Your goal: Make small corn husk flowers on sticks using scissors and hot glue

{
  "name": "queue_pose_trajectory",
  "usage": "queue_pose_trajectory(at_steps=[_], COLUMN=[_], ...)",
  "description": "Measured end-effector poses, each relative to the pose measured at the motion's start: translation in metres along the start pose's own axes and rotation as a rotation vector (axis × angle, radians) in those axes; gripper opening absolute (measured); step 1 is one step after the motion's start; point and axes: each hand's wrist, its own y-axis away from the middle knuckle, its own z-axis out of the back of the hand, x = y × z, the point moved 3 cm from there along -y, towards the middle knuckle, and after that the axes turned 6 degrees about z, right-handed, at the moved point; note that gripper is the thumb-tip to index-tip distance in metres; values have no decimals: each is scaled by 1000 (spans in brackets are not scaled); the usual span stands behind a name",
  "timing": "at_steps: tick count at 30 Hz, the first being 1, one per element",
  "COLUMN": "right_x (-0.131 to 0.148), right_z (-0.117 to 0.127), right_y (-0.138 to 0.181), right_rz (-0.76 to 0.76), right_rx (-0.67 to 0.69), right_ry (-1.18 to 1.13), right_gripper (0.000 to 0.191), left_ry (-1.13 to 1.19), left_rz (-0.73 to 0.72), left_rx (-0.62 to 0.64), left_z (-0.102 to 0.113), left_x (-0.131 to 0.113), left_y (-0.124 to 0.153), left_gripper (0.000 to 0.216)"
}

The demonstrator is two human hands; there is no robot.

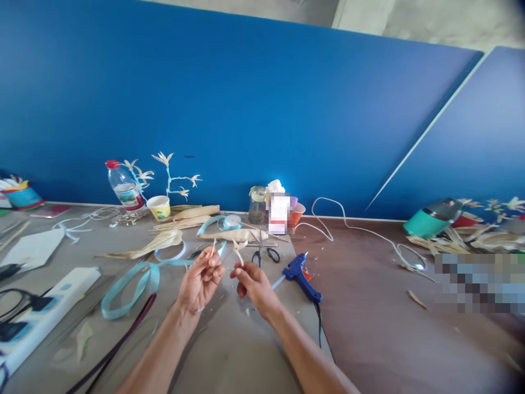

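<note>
Over the middle of the table, my left hand [202, 280] pinches a thin pale strip [214, 247], which looks like dried corn husk, between thumb and fingertips. My right hand [255, 285], fingers curled, pinches a curved pale husk piece [238, 253] that forks at its upper end. The two hands are a small gap apart. Just behind them lie a pale husk bundle [229, 235] and open scissors [257, 257] with black handles. A blue hot glue gun [302, 276] rests to the right of my right hand, and a loop of light blue ribbon [131, 290] is left of my left hand.
A power strip [53, 314] with plugs stands at the left. Husk flowers [168, 175] rise from a yellow paper cup [159, 208], beside a red-capped bottle [126, 189]. At the back are a glass jar [257, 205], a white cable [361, 230] and a blue partition [246, 109].
</note>
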Motion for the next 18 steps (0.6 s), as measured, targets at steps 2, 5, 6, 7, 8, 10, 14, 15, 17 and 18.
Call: queue_pose_trajectory(at_steps=[2, 5, 6, 7, 8, 10, 14, 15, 17, 18], right_x=[2, 6, 7, 7, 6, 3, -6, -8, -9, -8], right_z=[-1, 5, 7, 9, 10, 12, 20, 23, 28, 30], right_y=[0, -2, -3, -3, -4, -5, -11, -12, -14, -14], right_rz=[-18, -34, -57, -83, -106, -122, -10, 29, 131, 190], right_rx=[-27, -24, -10, 6, 17, -8, -168, -205, -248, -253], right_ry=[-226, -465, -514, -542, -550, -505, -208, -89, 224, 403], right_gripper=[27, 39, 40, 40, 39, 38, 31, 28, 21, 18], left_ry=[11, -18, -32, -46, -61, -99, -287, -369, -566, -691], left_rz=[33, 71, 76, 78, 77, 73, -28, -86, -228, -304], left_rx=[30, 64, 72, 77, 78, 64, -34, -80, -218, -311], left_z=[-1, -3, -4, -4, -5, -6, -3, -1, 7, 11], left_x=[3, 9, 11, 12, 12, 11, -3, -9, -21, -28], left_y=[2, 3, 4, 4, 4, 4, 2, 1, -1, -2], left_gripper=[7, 4, 4, 5, 5, 6, 8, 9, 11, 12])
